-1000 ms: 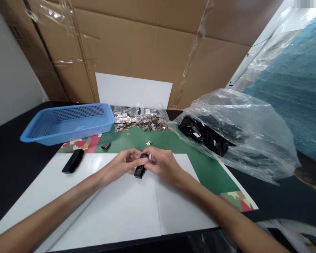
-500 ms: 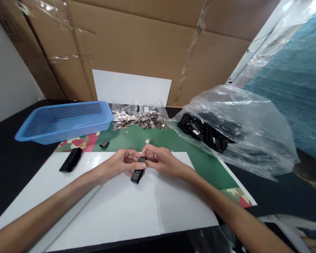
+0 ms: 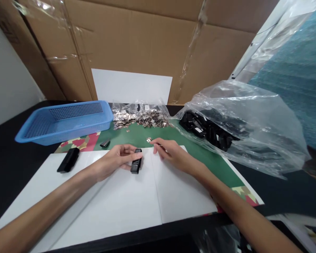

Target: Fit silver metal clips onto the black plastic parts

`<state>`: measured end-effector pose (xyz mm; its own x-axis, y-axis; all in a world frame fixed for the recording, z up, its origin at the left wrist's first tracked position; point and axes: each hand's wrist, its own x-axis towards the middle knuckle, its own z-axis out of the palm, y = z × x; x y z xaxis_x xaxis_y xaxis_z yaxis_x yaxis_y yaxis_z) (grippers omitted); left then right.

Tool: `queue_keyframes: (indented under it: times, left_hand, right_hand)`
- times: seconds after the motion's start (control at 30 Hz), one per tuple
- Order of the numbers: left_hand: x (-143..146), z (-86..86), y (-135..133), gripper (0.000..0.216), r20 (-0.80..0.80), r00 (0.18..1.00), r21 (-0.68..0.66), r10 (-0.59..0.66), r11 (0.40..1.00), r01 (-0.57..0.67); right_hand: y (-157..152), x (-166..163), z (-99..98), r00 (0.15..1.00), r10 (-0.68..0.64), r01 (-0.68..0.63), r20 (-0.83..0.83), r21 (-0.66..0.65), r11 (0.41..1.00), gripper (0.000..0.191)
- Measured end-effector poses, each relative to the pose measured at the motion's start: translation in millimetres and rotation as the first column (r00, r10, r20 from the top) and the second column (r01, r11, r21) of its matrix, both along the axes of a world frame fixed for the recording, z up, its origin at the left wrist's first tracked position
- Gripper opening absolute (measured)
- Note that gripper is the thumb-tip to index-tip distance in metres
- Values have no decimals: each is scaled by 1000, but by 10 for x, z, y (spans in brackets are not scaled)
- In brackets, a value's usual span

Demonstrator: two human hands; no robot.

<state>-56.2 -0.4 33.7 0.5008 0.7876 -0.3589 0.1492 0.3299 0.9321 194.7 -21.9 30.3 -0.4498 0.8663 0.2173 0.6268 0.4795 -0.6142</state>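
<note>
My left hand (image 3: 115,160) is closed round a small black plastic piece (image 3: 136,165), holding it just above the white board (image 3: 126,207). My right hand (image 3: 170,153) has come off that piece and reaches forward, its fingertips close to a small metal clip (image 3: 148,140) lying on the green mat (image 3: 158,138). Its fingers are loosely curled; I cannot tell whether they hold anything. Behind lies a heap of metal clips (image 3: 144,120) spilling from small clear bags.
A blue mesh basket (image 3: 63,121) stands at the back left. A second black piece (image 3: 67,160) and a small dark part (image 3: 104,143) lie on the left. A large clear bag of black pieces (image 3: 234,126) fills the right. Cardboard (image 3: 137,42) walls the back.
My right hand has let go of the black piece and moved forward and right toward the loose clip. My left hand keeps the piece and has lowered it a little.
</note>
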Motion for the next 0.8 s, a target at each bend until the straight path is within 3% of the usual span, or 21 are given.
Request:
queue_keyframes:
  times: [0.13,0.27,0.37,0.47,0.57,0.67,0.8]
  left_hand:
    - [28,-40,-29,46,3,1000,133,-16,991,16]
    - [25,-58,-63,40,78,991,182,-114,978,98]
    - [5,-56,-80,31,-69,994,410,-88,906,109]
    - [5,-27,-133,27,-265,964,659,2,730,179]
    - [40,43,-233,26,-240,970,757,48,634,156]
    - [82,100,-322,27,-132,990,798,46,598,78]
    - [90,80,-327,23,-19,997,772,74,635,-32]
  right_hand:
    - [-21,-25,41,987,76,-83,138,47,995,28]
    - [-63,-126,78,923,14,-50,384,85,995,30]
    - [-34,-115,59,886,-86,14,455,160,987,29]
    - [2,-91,17,910,-164,91,382,203,975,27]
    - [-3,-127,-6,959,-187,156,213,154,976,35]
    - [-34,-199,-15,983,-170,161,72,118,980,45]
    - [-65,-260,-27,991,-122,116,48,101,988,48]
